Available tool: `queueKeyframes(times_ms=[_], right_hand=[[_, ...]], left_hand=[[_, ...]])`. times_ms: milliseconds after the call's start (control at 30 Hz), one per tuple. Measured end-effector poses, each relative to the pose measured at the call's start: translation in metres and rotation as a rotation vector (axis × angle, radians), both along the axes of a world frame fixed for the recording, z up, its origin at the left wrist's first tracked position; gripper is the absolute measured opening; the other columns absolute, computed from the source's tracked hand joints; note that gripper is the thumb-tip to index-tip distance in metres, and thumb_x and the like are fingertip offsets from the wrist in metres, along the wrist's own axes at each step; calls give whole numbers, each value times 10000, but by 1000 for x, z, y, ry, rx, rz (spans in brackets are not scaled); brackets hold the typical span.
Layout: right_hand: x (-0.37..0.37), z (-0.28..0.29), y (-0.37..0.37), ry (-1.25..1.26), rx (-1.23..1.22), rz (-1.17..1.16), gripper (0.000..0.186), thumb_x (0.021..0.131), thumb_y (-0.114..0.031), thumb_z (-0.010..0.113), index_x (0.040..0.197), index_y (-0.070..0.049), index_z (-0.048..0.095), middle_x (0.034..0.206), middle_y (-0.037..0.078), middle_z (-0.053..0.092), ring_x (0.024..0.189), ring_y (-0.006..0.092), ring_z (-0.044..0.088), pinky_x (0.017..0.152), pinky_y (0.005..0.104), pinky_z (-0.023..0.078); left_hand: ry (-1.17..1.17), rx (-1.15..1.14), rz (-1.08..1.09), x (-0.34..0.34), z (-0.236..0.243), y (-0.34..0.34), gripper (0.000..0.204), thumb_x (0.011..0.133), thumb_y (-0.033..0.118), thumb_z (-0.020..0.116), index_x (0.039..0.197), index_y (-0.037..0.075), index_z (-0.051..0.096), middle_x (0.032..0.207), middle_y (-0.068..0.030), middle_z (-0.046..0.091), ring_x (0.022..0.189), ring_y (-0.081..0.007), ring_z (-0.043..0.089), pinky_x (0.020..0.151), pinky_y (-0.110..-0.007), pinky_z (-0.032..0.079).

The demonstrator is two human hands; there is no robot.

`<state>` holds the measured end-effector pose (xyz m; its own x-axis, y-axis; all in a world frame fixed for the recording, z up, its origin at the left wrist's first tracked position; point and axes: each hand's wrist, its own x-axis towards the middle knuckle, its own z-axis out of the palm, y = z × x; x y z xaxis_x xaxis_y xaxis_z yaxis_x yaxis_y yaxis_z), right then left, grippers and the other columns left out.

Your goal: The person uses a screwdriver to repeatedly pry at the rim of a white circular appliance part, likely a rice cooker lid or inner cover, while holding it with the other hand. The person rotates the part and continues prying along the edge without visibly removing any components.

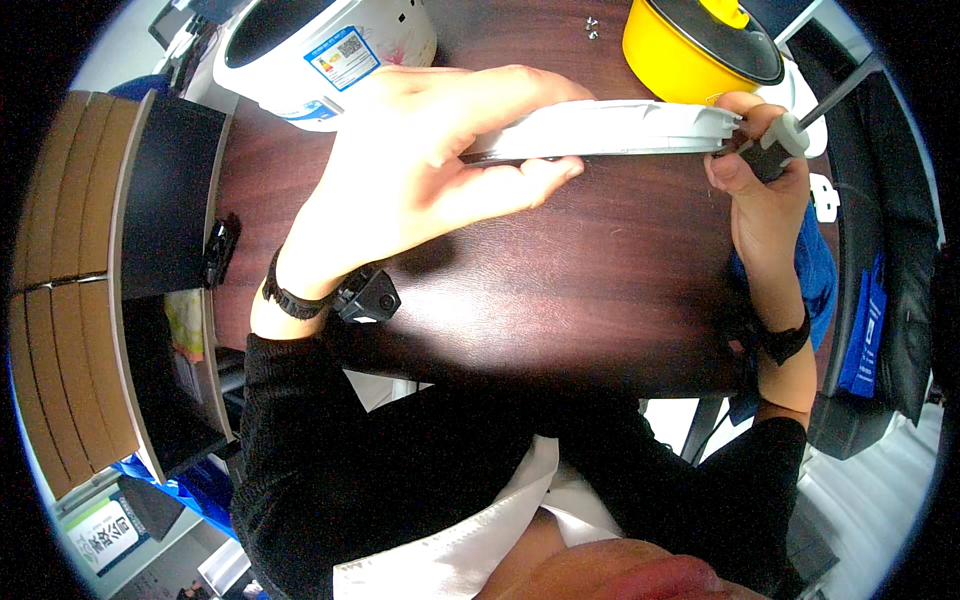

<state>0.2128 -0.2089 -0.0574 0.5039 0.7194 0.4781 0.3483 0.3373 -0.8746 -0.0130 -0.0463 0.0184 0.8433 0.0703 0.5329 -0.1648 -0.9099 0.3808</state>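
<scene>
My left hand grips a white round plastic cover, fingers over the top and thumb beneath. It is held nearly edge-on above the dark wooden table. At the cover's right end is my right hand, its fingers closed round the grey handle of a screwdriver. The metal shaft points up and right, away from the cover. Fingertips of that hand are close to the cover's edge; whether they touch it I cannot tell.
A white appliance body with a dark opening stands at the far left, and a yellow pot with a dark lid at the far right. Several small screws lie between them. A shelf unit borders the left; blue cloth sits right.
</scene>
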Motion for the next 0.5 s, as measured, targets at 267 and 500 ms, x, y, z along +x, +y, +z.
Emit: queueKeyframes(times_ms=[267,500], right_hand=[[-1,6,-1,-234,-29,-67,387,659,-121,821,964,-60,592,849,-27,564,751,71,523,696,208,422],[-15,21,-4,112,-240,16,339,738,-169,779,1005,-74,593,837,-23,549,742,74,540,697,211,431]], left_hand=[[52,-30,-6,-1,3,4,256,733,126,742,938,3,653,787,-75,666,700,-145,635,653,-251,481],[116,-492,100,6,-4,-1,324,744,132,740,1015,7,614,944,-53,625,920,-108,561,814,-237,426]])
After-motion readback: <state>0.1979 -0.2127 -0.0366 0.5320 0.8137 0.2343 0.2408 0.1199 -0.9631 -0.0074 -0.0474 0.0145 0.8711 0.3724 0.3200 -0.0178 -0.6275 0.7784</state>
